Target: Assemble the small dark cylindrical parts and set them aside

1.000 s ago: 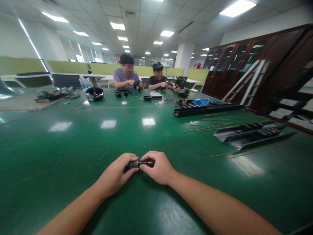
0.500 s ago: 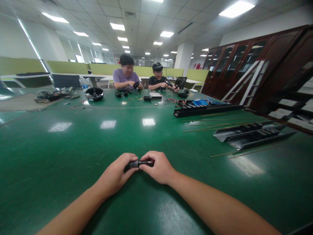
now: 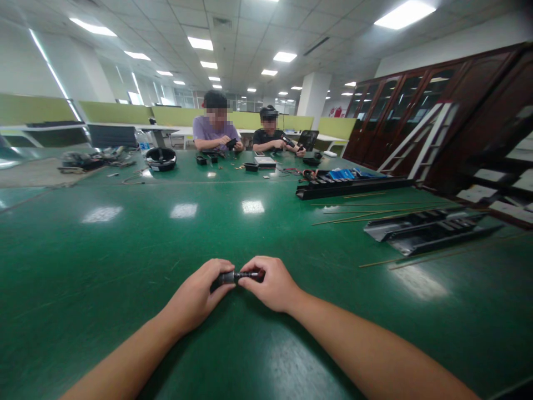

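Above the near part of the green table (image 3: 125,250), my hands meet over a small dark tool-like piece. My left hand (image 3: 204,289) is closed around its thicker black-grey cylinder (image 3: 227,278), thumb and fingers on opposite sides. From the cylinder's right end runs a thinner, ribbed dark rod with a reddish end (image 3: 249,274). My right hand (image 3: 275,286) pinches this rod, and its fingers hide the far end. The two parts lie in one line; whether they are joined or only touching I cannot tell.
Metal channels (image 3: 433,230) and thin brass-coloured rods (image 3: 375,214) lie to the right. A longer black channel (image 3: 353,188) is behind them. At the far side sit two people (image 3: 214,130) among small black parts. A black-and-white headset (image 3: 160,160) stands far left.
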`<state>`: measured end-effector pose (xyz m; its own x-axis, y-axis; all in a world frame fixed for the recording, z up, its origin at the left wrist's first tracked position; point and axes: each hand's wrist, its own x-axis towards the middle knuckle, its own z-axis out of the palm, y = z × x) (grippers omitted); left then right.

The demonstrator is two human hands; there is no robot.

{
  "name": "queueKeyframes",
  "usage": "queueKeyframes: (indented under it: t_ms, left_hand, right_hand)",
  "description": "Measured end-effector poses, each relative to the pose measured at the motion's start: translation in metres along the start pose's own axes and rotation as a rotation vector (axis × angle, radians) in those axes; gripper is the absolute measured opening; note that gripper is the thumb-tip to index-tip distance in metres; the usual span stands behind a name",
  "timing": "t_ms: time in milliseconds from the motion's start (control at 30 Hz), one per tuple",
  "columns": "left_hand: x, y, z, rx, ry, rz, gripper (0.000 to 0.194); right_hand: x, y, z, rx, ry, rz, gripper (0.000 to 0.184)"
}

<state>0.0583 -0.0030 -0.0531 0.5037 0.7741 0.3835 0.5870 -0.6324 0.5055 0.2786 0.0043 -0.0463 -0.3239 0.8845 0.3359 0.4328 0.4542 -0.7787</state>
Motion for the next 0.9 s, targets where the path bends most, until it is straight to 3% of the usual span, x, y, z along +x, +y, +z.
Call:
queueKeyframes:
  t_ms: [900]
  left_hand:
    - [0.0005,-0.0029,-0.0026,0.032,0.051,-0.012,0.027]
  right_hand:
    - [0.0009,0.0019,-0.0001,0.020,0.038,0.030,0.011]
